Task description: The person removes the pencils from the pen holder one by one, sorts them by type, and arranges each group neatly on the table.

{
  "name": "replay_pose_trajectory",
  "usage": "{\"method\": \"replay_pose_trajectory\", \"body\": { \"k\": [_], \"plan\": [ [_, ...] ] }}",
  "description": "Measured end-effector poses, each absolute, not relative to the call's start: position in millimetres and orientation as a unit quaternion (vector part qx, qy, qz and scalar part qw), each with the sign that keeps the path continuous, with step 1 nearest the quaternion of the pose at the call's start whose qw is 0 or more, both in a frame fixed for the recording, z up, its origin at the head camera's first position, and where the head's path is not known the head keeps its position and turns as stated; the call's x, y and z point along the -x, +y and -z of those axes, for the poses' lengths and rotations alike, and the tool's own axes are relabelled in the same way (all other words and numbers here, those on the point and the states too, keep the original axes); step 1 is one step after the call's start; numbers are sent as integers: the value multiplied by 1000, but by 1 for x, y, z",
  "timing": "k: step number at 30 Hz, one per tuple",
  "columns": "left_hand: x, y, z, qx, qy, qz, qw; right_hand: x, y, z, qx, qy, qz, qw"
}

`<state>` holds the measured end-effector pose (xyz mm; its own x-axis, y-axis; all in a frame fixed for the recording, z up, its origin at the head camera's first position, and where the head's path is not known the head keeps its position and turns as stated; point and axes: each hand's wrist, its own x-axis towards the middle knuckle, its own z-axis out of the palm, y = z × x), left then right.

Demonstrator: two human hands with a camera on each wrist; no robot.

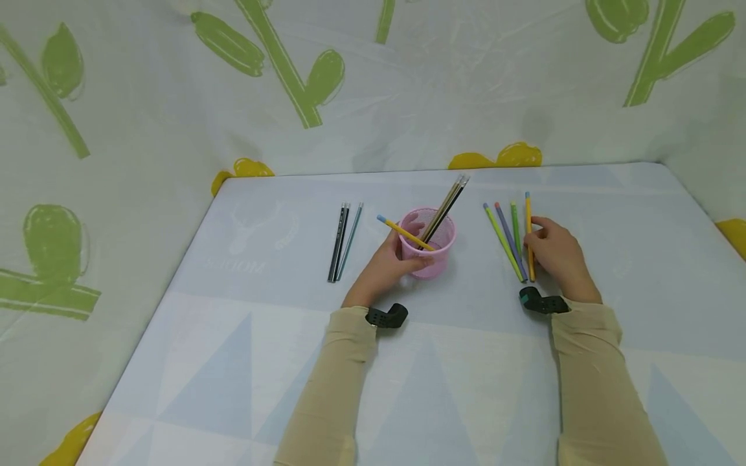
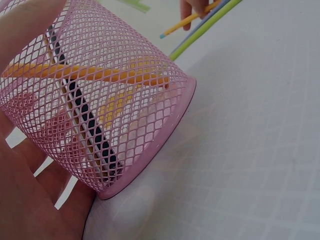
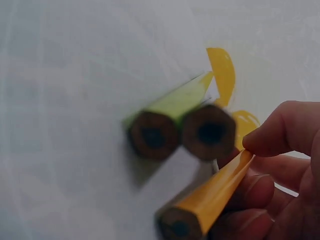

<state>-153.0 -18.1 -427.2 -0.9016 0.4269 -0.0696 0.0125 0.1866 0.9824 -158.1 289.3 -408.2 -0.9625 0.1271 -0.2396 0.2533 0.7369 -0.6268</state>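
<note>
My left hand [image 1: 379, 270] grips a pink mesh pencil cup [image 1: 444, 254], thumb on the near side and fingers around the far side. Inside the cup, a yellow pencil [image 1: 402, 231] leans left, while black and gold pencils [image 1: 451, 200] lean right; their lower ends show through the mesh in the left wrist view. My right hand [image 1: 561, 257] pinches a yellow-orange pencil [image 1: 528, 210] between thumb and fingers. Just left of that pencil lie a yellow-green pencil [image 1: 502, 241], a purple pencil [image 1: 506, 223] and a green pencil [image 1: 515, 223]. Unsharpened ends face the right wrist camera.
Left of the cup, black pencils [image 1: 337, 249] and a teal pencil [image 1: 350, 239] lie on the table [image 1: 280, 278]. A pale curtain [image 1: 408, 97] with green leaf prints stands behind the table's back edge. Dark wrist cameras sit on both cuffs.
</note>
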Motion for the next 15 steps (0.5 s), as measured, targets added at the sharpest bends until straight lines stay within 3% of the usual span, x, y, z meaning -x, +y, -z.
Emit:
{"method": "replay_pose_trajectory", "body": {
  "k": [7, 15],
  "plan": [
    [148, -17, 412, -136, 758, -611, 186, 158, 290, 410, -96, 938, 323, 88],
    [154, -17, 431, -139, 760, -613, 162, 159, 288, 410, -86, 949, 297, 63]
  ]
}}
